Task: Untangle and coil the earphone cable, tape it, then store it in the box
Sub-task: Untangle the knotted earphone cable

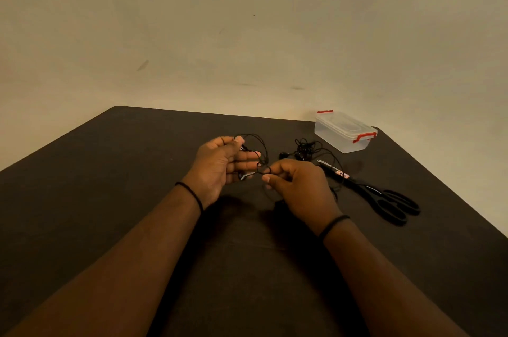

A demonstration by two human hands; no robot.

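Note:
A thin black earphone cable (264, 149) loops between my two hands above the dark table (110, 171). My left hand (220, 166) holds loops of it, with its thumb pinching the cable near the top. My right hand (299, 185) pinches the cable a little lower, close to the left fingers. A tangled bundle of the cable with the earbuds (303, 150) lies on the table behind my right hand. The clear plastic box (343, 132) with red clips stands shut at the far right corner.
Black scissors (384, 199) lie on the table to the right of my right hand, with their handles toward me. The table edge runs diagonally close behind the scissors and the box. A plain wall rises beyond the table.

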